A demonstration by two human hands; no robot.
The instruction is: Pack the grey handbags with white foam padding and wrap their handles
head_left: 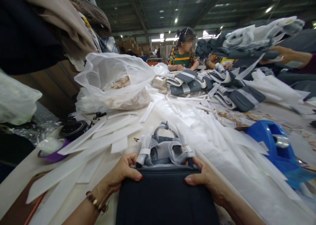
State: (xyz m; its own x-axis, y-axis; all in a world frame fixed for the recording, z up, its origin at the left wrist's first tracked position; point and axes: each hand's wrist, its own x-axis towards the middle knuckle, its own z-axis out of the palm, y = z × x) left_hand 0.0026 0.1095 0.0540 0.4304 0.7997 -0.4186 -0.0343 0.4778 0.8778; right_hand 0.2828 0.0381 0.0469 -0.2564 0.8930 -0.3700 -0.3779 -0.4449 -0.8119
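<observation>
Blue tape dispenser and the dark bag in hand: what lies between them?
In the head view, overlapping white wrapping sheets lie between the dark bag and the blue tape dispenser.

- No text, label, brand or number could be read.
- Marks on a co-worker's green apron (183,59) were too blurred to make out.

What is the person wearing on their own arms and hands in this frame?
No gloves on the left hand or the right hand, and no sleeves on the forearms in view. A bracelet of dark red-brown beads circles the left wrist; no watch shows.
</observation>
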